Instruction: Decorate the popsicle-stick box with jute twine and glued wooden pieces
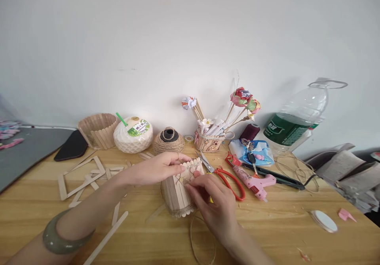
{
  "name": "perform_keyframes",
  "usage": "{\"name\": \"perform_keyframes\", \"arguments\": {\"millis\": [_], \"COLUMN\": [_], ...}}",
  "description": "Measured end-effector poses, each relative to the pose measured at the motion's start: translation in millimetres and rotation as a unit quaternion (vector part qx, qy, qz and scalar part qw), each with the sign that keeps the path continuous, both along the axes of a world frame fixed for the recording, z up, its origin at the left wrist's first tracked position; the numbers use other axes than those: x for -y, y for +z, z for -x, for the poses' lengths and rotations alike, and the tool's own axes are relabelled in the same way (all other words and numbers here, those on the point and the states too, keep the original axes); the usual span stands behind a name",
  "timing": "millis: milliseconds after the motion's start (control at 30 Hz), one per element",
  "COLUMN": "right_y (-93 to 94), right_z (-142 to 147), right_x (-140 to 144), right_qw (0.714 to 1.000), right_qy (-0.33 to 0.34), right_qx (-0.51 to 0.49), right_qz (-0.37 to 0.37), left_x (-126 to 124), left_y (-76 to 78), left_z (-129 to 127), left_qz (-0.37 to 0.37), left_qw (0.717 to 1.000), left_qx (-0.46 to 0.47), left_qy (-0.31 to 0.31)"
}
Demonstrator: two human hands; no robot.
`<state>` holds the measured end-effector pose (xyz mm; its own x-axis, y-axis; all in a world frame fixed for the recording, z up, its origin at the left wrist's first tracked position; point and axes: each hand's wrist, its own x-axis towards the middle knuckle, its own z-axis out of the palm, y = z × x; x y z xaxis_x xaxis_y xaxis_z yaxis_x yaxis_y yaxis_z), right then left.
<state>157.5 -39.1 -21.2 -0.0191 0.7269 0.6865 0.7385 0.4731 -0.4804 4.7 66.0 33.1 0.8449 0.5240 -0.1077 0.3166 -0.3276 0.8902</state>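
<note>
A pot made of craft sticks (175,195) lies tilted on the table, with twine around its lower end and small decorations on its side. My left hand (158,166) is closed on the pot's upper rim, thumb and fingers around the stick ends. Against the decorated side, my right hand (215,197) is pinched; whatever sits between its fingertips is too small or hidden to name. A loose loop of twine (191,237) hangs below the pot beside my right wrist. Red-handled scissors (228,182) lie just beyond my right hand.
Loose craft sticks (103,237) and stick frames (81,178) spread at left. Behind stand another stick pot (102,130), a white coconut (133,136), a twine spool (169,142) and a flower holder (209,143). A pink glue gun (258,185) and large bottle (297,118) are at right.
</note>
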Motion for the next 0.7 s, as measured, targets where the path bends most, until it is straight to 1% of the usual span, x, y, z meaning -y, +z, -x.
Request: {"name": "perform_keyframes", "arguments": {"millis": [133, 233, 467, 700], "right_y": [0.0, 0.0, -1.4, -0.7], "right_z": [1.0, 1.2, 3.2, 7.1], "right_x": [-0.1, 0.1, 1.7, 2.9], "right_qw": [1.000, 0.999, 0.998, 0.997], "right_qy": [0.019, 0.025, 0.041, 0.012], "right_qx": [0.012, 0.018, 0.028, 0.035], "right_qz": [0.000, -0.009, -0.042, -0.069], "left_x": [-1.8, -4.1, -3.5, -0.6], "left_y": [0.0, -1.6, -1.2, -1.1], "left_z": [1.0, 1.5, 0.8, 0.1], "left_qz": [-0.031, -0.039, -0.028, -0.001], "left_qw": [0.999, 0.999, 0.999, 0.998], "left_qx": [0.009, 0.024, 0.029, 0.049], "left_qy": [-0.011, -0.025, -0.028, -0.042]}}
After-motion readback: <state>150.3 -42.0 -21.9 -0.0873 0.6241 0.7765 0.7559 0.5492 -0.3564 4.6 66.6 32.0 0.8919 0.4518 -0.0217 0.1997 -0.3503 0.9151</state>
